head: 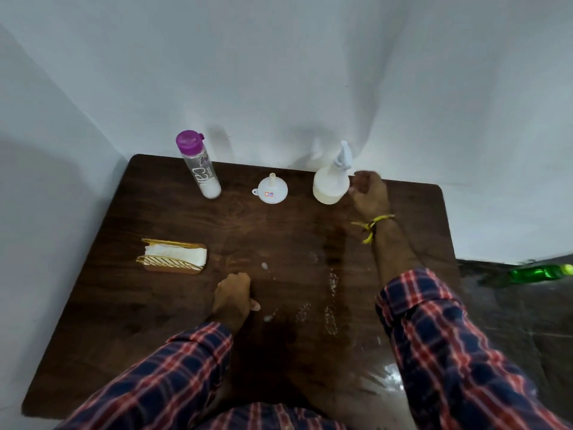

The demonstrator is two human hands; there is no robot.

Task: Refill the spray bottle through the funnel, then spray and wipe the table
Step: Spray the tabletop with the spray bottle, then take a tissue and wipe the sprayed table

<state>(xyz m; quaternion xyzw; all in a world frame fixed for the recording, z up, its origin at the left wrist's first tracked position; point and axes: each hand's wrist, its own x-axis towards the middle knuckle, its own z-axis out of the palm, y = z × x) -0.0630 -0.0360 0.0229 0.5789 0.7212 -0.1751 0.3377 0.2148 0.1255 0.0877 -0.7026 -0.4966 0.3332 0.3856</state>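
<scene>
A white spray bottle (330, 183) with its trigger head on stands upright at the back right of the dark wooden table (155, 321). My right hand (370, 192) is just right of it with fingers loosely curled, holding nothing; whether it touches the bottle I cannot tell. A white funnel (272, 189) lies mouth down at the back middle. A clear bottle with a purple cap (200, 166) stands at the back left, with a little white liquid at its bottom. My left hand (234, 297) rests curled on the table near the front. Wet droplets (330, 315) streak the tabletop.
A gold holder with white tissues (173, 256) sits on the left part of the table. A green bottle (539, 273) lies on the floor beyond the right edge. White walls close in behind and to the left.
</scene>
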